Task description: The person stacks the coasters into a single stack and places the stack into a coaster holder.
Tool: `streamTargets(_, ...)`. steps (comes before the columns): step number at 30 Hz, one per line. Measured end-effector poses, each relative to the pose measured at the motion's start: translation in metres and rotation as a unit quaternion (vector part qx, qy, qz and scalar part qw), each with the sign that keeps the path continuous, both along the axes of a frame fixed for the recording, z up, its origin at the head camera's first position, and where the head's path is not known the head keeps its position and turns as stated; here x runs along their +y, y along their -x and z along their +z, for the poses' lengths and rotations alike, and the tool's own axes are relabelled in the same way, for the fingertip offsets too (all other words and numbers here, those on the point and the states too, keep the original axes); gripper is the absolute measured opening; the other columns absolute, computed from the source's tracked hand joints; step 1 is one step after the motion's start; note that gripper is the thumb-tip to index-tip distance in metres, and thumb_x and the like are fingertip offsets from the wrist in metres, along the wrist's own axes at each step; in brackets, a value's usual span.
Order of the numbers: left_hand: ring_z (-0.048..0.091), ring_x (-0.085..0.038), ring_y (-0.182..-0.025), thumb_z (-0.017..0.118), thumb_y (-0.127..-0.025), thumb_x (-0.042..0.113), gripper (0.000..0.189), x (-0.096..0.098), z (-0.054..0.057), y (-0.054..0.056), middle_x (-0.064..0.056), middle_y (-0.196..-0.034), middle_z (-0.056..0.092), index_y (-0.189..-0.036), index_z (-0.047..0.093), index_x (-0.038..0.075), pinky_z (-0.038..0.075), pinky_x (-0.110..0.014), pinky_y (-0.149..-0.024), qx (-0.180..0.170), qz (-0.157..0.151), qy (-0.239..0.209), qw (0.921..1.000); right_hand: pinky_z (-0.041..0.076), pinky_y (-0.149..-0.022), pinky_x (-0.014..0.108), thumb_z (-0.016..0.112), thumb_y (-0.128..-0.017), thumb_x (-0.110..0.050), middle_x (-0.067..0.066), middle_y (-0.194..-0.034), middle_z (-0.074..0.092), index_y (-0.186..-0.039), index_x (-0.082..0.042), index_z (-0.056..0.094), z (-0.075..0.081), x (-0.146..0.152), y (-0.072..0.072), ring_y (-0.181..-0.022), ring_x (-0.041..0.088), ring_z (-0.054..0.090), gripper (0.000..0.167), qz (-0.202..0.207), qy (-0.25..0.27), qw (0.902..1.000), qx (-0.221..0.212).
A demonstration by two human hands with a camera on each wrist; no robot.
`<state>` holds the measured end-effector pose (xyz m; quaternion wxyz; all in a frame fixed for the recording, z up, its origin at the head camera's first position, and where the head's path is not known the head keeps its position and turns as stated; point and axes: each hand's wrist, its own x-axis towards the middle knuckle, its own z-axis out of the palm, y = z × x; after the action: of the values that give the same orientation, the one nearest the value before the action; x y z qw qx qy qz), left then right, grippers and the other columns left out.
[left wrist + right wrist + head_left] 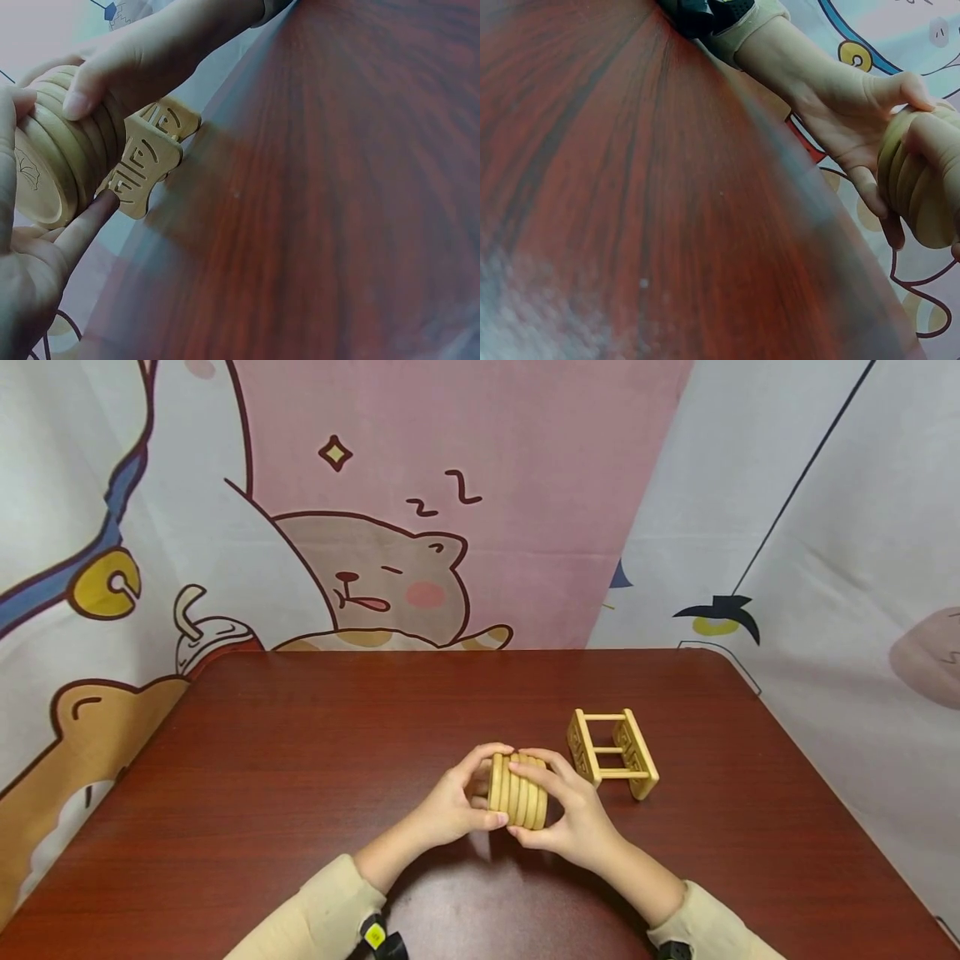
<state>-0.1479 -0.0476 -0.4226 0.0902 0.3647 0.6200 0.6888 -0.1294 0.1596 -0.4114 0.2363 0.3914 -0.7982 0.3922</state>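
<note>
Both hands hold a stack of round wooden coasters (517, 793) on edge over the middle of the table. My left hand (456, 803) grips the stack from the left, thumb low at the near side and fingers at the far side. From the right, my right hand (579, 817) grips the same stack, fingers across the top and thumb beneath the near edge. In the left wrist view, the end coaster (46, 176) has a raised rim and an engraved leaf-like drawing. The right wrist view shows the coasters (911, 176) slightly uneven, partly covered by fingers.
A wooden coaster rack (636, 747) with two cut-out side panels joined by thin rods stands just right of and beyond my right hand. The dark red wooden table (300, 760) ends at a cartoon-printed curtain (540, 485) behind and at both sides.
</note>
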Motion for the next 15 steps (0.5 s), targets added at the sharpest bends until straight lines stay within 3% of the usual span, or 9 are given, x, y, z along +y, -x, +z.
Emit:
streamTargets(7, 0.062, -0.021, -0.097, 0.072, -0.072, -0.005, 0.068, 0.003, 0.006, -0.001, -0.019, -0.119, 0.056, -0.132, 0.041, 0.005, 0.054, -0.043, -0.073, 0.012, 0.015, 0.004, 0.9998, 0.051, -0.083, 0.04, 0.084, -0.062, -0.019, 0.01, -0.127, 0.054, -0.128, -0.018, 0.059, 0.003, 0.002, 0.001, -0.109, 0.026, 0.058, 0.071, 0.009, 0.002, 0.9999, 0.012)
streamTargets(15, 0.065, -0.018, -0.087, 0.075, -0.07, -0.004, 0.067, 0.001, 0.013, 0.0, -0.019, -0.11, 0.061, -0.128, 0.045, 0.008, 0.056, -0.039, -0.065, 0.044, 0.041, 0.031, 0.9977, 0.047, -0.09, 0.039, 0.09, -0.061, -0.021, 0.01, -0.128, 0.052, -0.125, -0.019, 0.06, 0.011, 0.005, 0.0, -0.112, 0.027, 0.055, 0.071, 0.021, -0.001, 0.9993, -0.03)
